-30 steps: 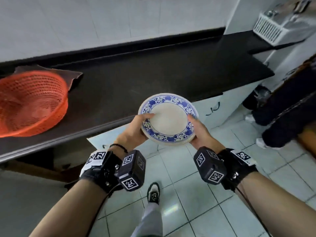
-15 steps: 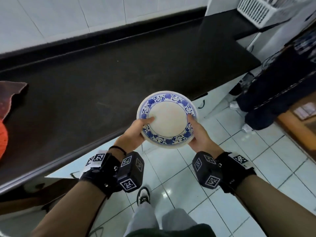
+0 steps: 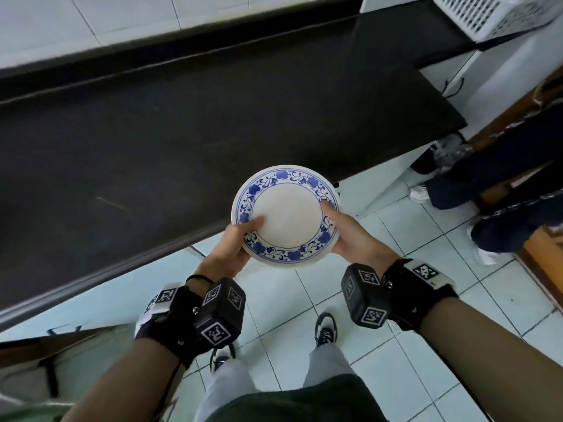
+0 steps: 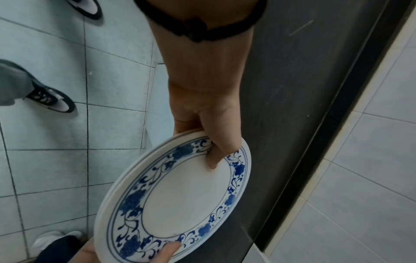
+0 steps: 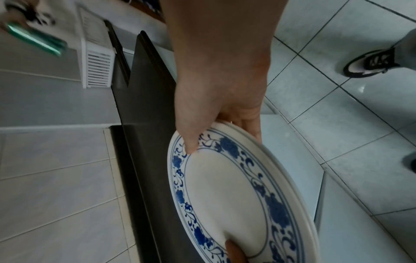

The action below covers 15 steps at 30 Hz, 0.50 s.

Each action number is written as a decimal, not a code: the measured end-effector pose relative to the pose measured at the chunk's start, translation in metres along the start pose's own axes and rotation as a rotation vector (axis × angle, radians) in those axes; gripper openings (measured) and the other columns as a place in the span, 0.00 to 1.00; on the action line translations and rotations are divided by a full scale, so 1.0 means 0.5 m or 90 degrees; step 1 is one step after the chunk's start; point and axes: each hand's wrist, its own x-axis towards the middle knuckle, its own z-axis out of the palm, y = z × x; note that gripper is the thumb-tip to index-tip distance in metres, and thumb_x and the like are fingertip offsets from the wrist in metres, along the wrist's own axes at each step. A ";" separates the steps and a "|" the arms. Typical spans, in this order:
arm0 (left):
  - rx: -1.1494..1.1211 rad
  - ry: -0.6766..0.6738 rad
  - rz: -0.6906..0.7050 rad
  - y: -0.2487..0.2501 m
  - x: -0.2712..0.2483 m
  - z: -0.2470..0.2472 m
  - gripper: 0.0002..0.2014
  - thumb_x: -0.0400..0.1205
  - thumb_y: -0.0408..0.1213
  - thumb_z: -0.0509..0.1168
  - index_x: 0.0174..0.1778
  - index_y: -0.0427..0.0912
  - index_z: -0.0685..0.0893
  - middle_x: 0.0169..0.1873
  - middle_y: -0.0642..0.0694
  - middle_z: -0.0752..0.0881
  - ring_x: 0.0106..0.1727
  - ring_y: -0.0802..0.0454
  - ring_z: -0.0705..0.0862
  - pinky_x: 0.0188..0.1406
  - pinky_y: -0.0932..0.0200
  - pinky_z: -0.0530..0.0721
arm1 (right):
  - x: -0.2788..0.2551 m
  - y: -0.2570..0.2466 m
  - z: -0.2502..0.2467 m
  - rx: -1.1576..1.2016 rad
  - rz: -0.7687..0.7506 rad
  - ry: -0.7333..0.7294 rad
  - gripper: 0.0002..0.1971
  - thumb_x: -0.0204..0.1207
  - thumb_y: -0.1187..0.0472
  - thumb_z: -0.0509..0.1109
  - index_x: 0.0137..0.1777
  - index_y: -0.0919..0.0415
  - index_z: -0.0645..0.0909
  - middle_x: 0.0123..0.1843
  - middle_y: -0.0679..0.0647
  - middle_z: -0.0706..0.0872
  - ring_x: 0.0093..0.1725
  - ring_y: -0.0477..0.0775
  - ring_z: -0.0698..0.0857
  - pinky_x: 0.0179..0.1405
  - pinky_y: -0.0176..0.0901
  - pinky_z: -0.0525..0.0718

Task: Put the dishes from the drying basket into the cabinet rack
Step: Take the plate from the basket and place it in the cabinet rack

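A white plate with a blue floral rim (image 3: 286, 214) (image 4: 178, 201) (image 5: 234, 195) is held level between both hands, out over the front edge of the black countertop (image 3: 152, 141). My left hand (image 3: 234, 239) (image 4: 209, 128) grips its left edge, thumb on the rim and fingers underneath. My right hand (image 3: 344, 229) (image 5: 220, 106) grips the right edge the same way. In the wrist views the rim looks doubled, as if two plates are stacked. The drying basket and the cabinet rack are out of view.
A white slatted crate (image 3: 493, 13) (image 5: 96, 71) stands on the counter's far right. Another person's legs and white shoes (image 3: 481, 220) are on the tiled floor at right. My own shoes (image 3: 326, 330) show below. A white cabinet front (image 3: 396, 184) lies under the counter.
The view has swung right along the counter: the orange basket has slid out of sight at left, and the white crate has come closer. Both hands keep the same hold on the plate.
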 end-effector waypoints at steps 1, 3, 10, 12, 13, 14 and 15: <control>-0.013 0.007 0.011 -0.015 0.008 0.022 0.16 0.81 0.31 0.63 0.65 0.42 0.81 0.60 0.39 0.87 0.61 0.39 0.86 0.50 0.44 0.89 | 0.006 -0.015 -0.025 -0.026 0.012 0.000 0.21 0.81 0.42 0.62 0.68 0.51 0.81 0.62 0.54 0.89 0.63 0.57 0.86 0.61 0.59 0.85; -0.039 0.017 0.027 -0.043 0.023 0.067 0.15 0.81 0.31 0.63 0.63 0.44 0.83 0.56 0.43 0.90 0.56 0.44 0.89 0.46 0.46 0.90 | 0.018 -0.040 -0.075 -0.050 0.032 0.004 0.22 0.81 0.42 0.62 0.67 0.53 0.81 0.60 0.54 0.90 0.61 0.57 0.87 0.56 0.53 0.87; -0.081 0.087 0.087 -0.078 0.050 0.150 0.15 0.82 0.32 0.63 0.64 0.44 0.82 0.55 0.43 0.90 0.54 0.45 0.90 0.47 0.47 0.90 | 0.075 -0.064 -0.202 0.020 0.052 -0.009 0.25 0.84 0.38 0.50 0.62 0.53 0.81 0.67 0.56 0.85 0.62 0.56 0.84 0.64 0.57 0.81; -0.099 0.122 0.099 -0.074 0.052 0.148 0.15 0.82 0.32 0.63 0.64 0.44 0.81 0.55 0.44 0.90 0.54 0.46 0.89 0.45 0.49 0.90 | 0.100 -0.061 -0.223 0.044 0.063 0.023 0.23 0.86 0.43 0.50 0.67 0.57 0.77 0.71 0.59 0.81 0.66 0.61 0.82 0.65 0.59 0.80; -0.110 0.140 0.102 -0.071 0.053 0.143 0.16 0.82 0.32 0.63 0.66 0.43 0.81 0.55 0.43 0.90 0.54 0.46 0.89 0.44 0.51 0.90 | 0.113 -0.059 -0.229 0.026 0.066 0.032 0.22 0.87 0.47 0.51 0.71 0.59 0.74 0.73 0.59 0.78 0.69 0.62 0.80 0.66 0.59 0.79; -0.120 0.156 0.107 -0.068 0.053 0.137 0.16 0.82 0.32 0.63 0.66 0.41 0.81 0.54 0.43 0.90 0.54 0.47 0.89 0.43 0.52 0.90 | 0.126 -0.058 -0.233 0.003 0.065 0.040 0.20 0.87 0.51 0.54 0.74 0.59 0.71 0.75 0.59 0.75 0.72 0.62 0.77 0.67 0.59 0.78; -0.128 0.169 0.111 -0.064 0.053 0.131 0.15 0.82 0.31 0.62 0.65 0.41 0.81 0.53 0.43 0.90 0.53 0.48 0.90 0.43 0.54 0.90 | 0.139 -0.059 -0.235 -0.018 0.059 0.050 0.19 0.87 0.56 0.56 0.76 0.60 0.68 0.77 0.60 0.73 0.73 0.61 0.75 0.68 0.58 0.77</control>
